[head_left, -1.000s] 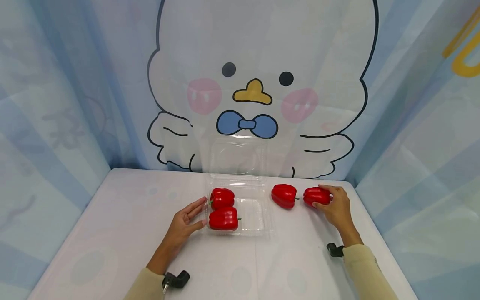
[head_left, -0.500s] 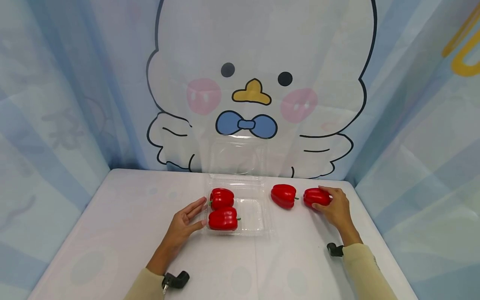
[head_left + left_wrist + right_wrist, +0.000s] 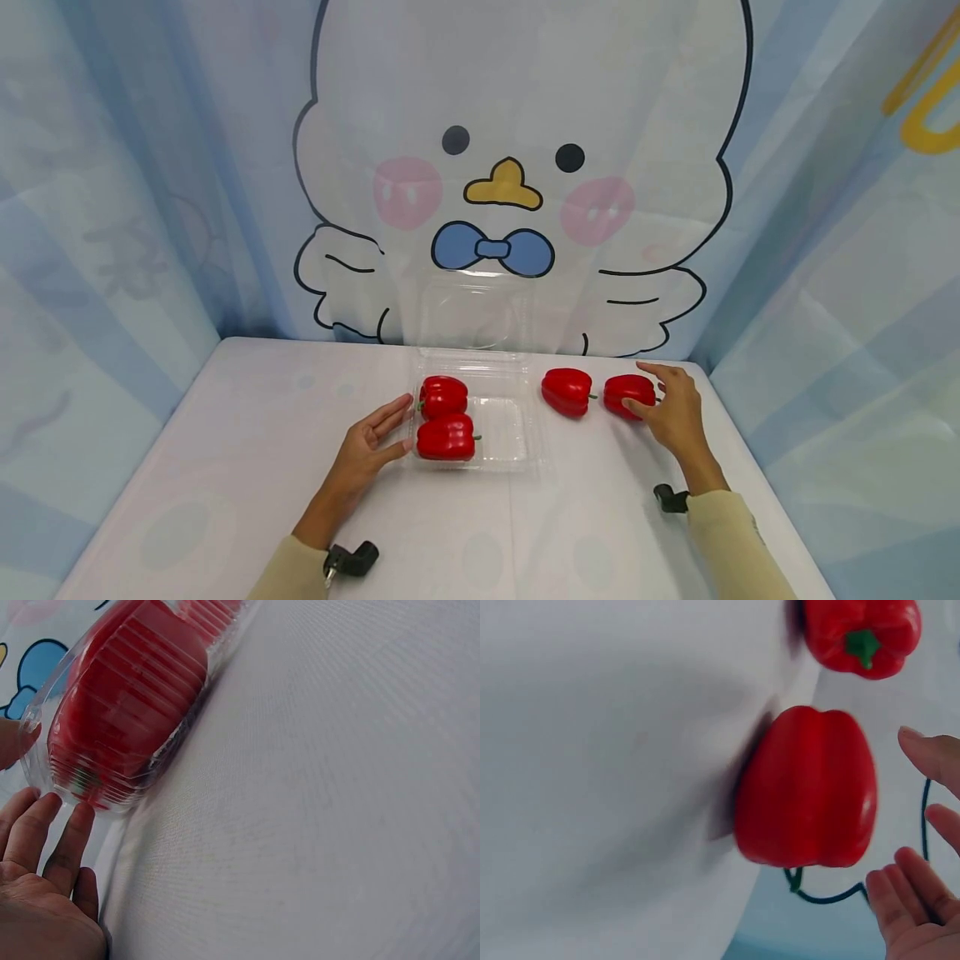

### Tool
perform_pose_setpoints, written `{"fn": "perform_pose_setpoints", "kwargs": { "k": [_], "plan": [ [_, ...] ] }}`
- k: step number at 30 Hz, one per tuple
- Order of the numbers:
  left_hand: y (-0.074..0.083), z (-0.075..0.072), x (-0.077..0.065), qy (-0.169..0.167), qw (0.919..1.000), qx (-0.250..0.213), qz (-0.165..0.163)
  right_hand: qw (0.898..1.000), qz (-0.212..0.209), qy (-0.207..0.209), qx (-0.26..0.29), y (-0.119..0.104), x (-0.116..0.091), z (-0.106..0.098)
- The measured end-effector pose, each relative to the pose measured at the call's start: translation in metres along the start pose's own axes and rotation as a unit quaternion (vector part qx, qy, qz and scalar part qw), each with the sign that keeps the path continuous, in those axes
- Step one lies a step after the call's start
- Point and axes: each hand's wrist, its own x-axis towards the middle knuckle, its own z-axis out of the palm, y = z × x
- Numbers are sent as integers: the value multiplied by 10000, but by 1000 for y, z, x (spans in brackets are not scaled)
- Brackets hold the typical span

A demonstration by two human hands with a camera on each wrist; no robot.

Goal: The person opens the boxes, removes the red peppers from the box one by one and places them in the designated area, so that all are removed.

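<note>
At the right of the table, my right hand [image 3: 673,415] is spread around a red bell pepper [image 3: 628,397]. The right wrist view has its fingers and thumb apart from this pepper [image 3: 806,787]. Just left of it lies another red bell pepper [image 3: 567,392], its green stem pointing right. My left hand [image 3: 367,446] has its fingertips right at the left wall of a clear plastic clamshell box [image 3: 506,417]. Two red bell peppers lie in the box's left half, a rear one [image 3: 444,397] and a front one [image 3: 447,437].
The box's clear lid [image 3: 476,312] stands raised at the back, against a curtain [image 3: 517,100] printed with a cartoon bird. A white cloth covers the table [image 3: 420,533]. More curtains hang along both sides.
My right hand's fingers have spread off the far-right pepper, which sits slightly farther left and shows its stem. My left hand and the boxed peppers stay put.
</note>
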Motion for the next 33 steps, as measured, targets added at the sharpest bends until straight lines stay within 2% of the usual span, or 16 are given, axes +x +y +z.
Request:
{"fn": "perform_pose_setpoints", "kwargs": {
  "k": [10,21,25,33],
  "plan": [
    [0,-1,1,-35,10000,5,78,9977,-435,371,373,-38,-13,-9],
    [-1,0,0,18,10000,37,7,9870,-1119,732,892,-74,-33,-8],
    [-2,-1,1,-6,10000,1,1,9833,-1369,741,948,-85,-42,-5],
    [-5,-1,2,-22,10000,-2,54,9799,-1544,615,1100,-106,-56,6]
  ]
}}
